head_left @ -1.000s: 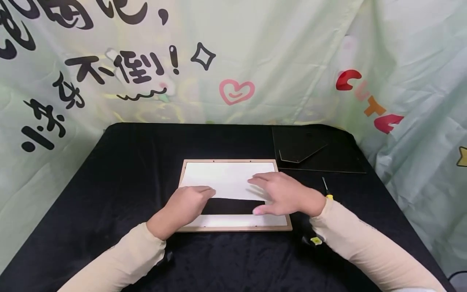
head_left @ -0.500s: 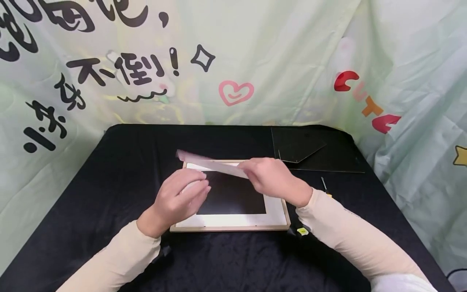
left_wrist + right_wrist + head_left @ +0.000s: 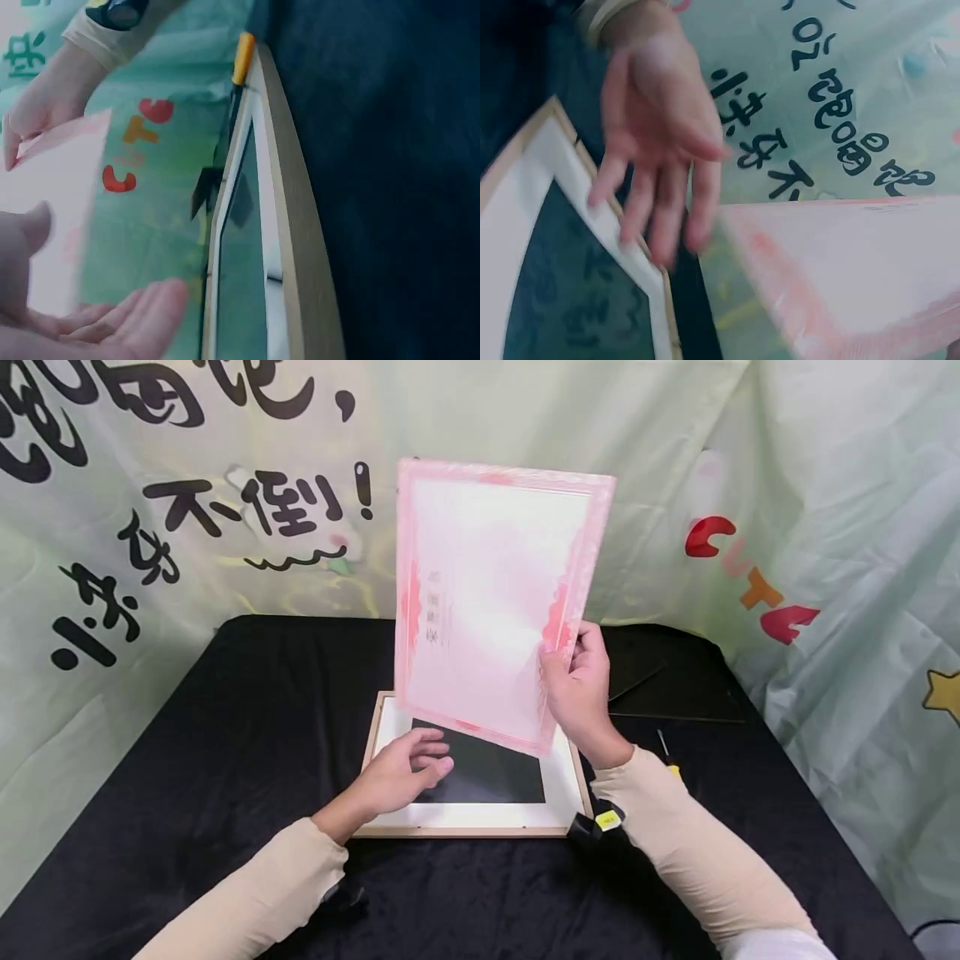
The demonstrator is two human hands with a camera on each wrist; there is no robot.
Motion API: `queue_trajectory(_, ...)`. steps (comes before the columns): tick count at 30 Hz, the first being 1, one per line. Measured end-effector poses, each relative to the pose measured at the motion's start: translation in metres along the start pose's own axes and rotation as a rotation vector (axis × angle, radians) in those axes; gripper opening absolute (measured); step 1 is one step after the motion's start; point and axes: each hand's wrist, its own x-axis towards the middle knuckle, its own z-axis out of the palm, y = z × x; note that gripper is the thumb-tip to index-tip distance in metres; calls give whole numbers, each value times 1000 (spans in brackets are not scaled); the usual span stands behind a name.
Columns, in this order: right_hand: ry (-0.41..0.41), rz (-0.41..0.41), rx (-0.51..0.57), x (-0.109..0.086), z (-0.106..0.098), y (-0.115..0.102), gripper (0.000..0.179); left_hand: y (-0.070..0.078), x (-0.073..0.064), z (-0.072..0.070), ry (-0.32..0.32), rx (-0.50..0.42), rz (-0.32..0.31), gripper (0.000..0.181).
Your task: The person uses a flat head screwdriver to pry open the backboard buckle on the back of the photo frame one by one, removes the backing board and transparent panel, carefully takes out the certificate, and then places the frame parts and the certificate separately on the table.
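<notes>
A pink-bordered certificate sheet (image 3: 487, 593) stands nearly upright above the table in the head view. My right hand (image 3: 581, 693) pinches its lower right edge, thumb on the printed face. Below it, a wooden picture frame (image 3: 472, 832) lies flat, with a white mat border and a dark reflective middle. My left hand (image 3: 401, 777) hovers over the left part of this frame, fingers loosely spread and holding nothing. In the right wrist view the left hand (image 3: 660, 142) also shows relaxed fingers, apart from the sheet (image 3: 870, 270). The sheet hides the frame's upper right part.
A black backing board (image 3: 675, 685) lies at the back right of the black-covered table. A screwdriver with a yellow handle (image 3: 674, 771) lies right of the frame. Printed curtains (image 3: 315, 585) hang behind the table and along its sides.
The sheet lay white side up on the frame. My right hand has lifted it off and raised it, and its pink printed face now shows. My left hand has come away from the sheet.
</notes>
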Motion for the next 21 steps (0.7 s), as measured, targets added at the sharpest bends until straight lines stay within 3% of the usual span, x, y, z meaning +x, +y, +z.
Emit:
queue_trajectory(2, 129, 59, 112, -2, 10, 5, 22, 1, 6, 4, 10, -238, -33, 59)
queue_trajectory(4, 234, 98, 218, -5, 20, 12, 23, 5, 11, 6, 54, -417, 3, 59)
queue_trajectory(7, 308, 157, 341, -7, 30, 23, 25, 13, 24, 2, 236, -538, 69, 44)
queue_trajectory(10, 349, 213, 427, -5, 32, 37, 29, 13, 41, -9, 405, -548, 67, 31)
queue_trajectory(12, 381, 234, 445, -1, 27, 48, 34, 9, 50, -23, 436, -523, 40, 31)
queue_trajectory(15, 424, 305, 457, 9, 11, 65, 41, 0, 61, -48, 392, -468, -22, 36)
queue_trajectory(18, 411, 427, 422, 21, -11, 82, 45, -10, 70, -75, 326, -414, -116, 39)
queue_trajectory(21, 329, 555, 263, 31, -31, 96, 48, -19, 81, -97, 296, -347, -209, 38)
